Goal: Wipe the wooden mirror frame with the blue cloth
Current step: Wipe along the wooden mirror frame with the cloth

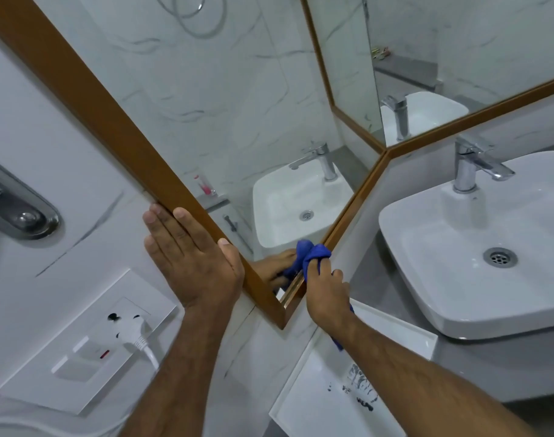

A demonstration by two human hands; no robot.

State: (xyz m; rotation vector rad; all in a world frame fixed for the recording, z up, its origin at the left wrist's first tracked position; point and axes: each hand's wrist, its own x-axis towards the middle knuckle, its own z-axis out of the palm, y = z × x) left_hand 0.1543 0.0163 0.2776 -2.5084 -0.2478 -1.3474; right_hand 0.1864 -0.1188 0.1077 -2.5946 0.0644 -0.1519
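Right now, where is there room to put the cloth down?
The white tray under the right hand is mostly bare, apart from dark smudges near its right side. The sink basin is bare too. The mirror frame corner is crowded: left hand flat against it, blue cloth pressed there.

Two hands (193, 260); one blue cloth (313, 255); one mirror frame (121, 127); one basin (458, 298); one tap (468, 165)

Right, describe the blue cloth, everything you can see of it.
The blue cloth is deep blue, soft-looking fabric, bunched into a wad. The right hand grips it and presses it against the wooden mirror frame near its lower corner. A loose tail hangs below the wrist. The glass reflects the cloth and hand.
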